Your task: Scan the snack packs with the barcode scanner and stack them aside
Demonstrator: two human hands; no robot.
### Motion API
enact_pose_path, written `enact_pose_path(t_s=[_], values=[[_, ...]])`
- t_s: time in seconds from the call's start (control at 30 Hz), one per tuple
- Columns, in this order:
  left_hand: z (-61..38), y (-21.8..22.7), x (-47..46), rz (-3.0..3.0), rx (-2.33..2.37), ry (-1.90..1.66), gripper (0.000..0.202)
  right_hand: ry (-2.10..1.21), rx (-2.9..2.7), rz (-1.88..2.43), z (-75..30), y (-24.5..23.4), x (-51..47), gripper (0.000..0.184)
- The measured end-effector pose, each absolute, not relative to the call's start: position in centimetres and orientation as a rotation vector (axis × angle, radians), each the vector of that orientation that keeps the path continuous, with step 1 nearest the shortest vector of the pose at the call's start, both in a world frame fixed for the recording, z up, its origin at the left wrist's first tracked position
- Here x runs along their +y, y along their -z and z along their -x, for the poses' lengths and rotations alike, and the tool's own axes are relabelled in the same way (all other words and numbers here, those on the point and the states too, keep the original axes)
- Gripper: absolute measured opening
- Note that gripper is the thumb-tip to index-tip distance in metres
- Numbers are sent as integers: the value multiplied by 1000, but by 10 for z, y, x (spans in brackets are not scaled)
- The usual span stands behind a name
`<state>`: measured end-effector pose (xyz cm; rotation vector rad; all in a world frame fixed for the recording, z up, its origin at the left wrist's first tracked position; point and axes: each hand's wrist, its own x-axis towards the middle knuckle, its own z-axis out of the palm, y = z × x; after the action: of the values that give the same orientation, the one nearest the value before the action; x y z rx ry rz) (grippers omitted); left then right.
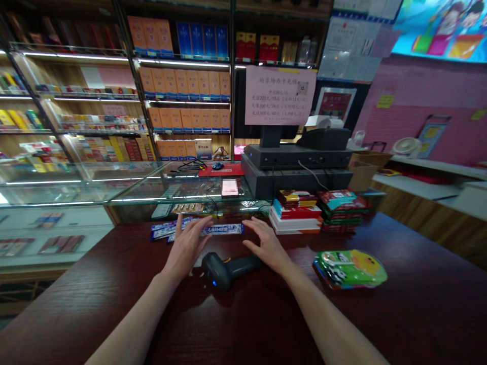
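On the dark wooden counter lies a grey barcode scanner with a small blue light. My left hand is just beyond and left of the scanner, fingers spread, partly covering several long blue-and-white packets. My right hand is over the end of the scanner's handle, its fingers stretched toward the right end of the packets. Both hands are open and hold nothing; whether they touch the packets or the counter I cannot tell. To the right lies a stack of green packages with a yellow duck and a panda.
Stacks of boxes and red-green packets stand at the counter's back right, before a cash register and a monitor with a paper sign. A glass display case borders the back left; shelves of boxed goods rise behind.
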<state>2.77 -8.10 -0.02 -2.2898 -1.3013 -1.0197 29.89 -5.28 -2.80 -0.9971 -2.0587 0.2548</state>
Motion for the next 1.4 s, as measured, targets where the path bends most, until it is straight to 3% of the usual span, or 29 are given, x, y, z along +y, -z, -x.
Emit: enact_pose_path(t_s=[0.33, 0.77, 1.1, 1.4], values=[[-34, 0, -87, 2346, -1223, 1092, 44, -84, -2002, 965, -295, 23, -58, 40], [-30, 3, -85, 2274, -1115, 1103, 44, -122, -1959, 887, -292, 13, -66, 28], [-24, 1, -81, 2206, -1001, 1158, 35, -459, -1721, 939, -294, 11, -67, 23], [-26, 3, -81, 2190, -967, 1255, 23, -772, -1536, 994, -290, 6, -70, 29]])
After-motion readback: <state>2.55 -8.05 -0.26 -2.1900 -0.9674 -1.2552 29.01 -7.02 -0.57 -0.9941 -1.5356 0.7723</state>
